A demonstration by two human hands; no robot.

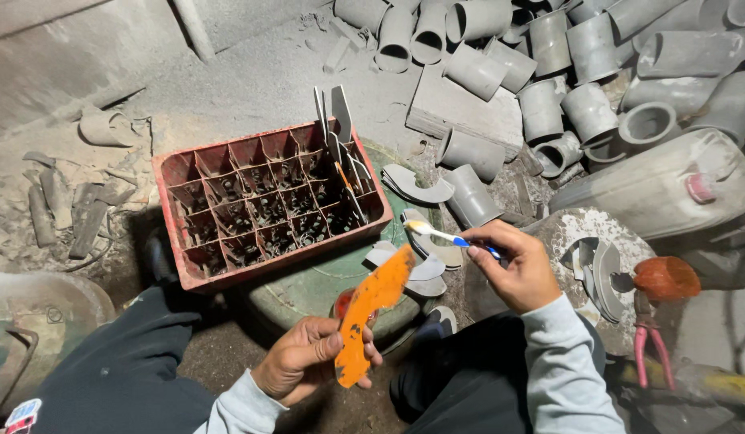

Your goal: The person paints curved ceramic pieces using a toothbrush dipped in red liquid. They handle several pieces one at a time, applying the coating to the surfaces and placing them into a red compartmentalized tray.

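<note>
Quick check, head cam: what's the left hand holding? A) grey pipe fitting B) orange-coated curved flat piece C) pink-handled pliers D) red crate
B: the left hand grips the orange-coated curved piece near its lower end, while the right hand holds a small brush near its top.

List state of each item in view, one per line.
left hand: grip shut on the orange curved piece
orange curved piece: coated orange, grey spots bare, held upright
right hand: grip shut on the toothbrush
toothbrush: held level, bristle end pointing left, clear of the orange piece
red crate: open-topped, a few grey pieces standing in its right cells
grey curved pieces: unpainted, loose
pink-handled pliers: lying unused
</note>
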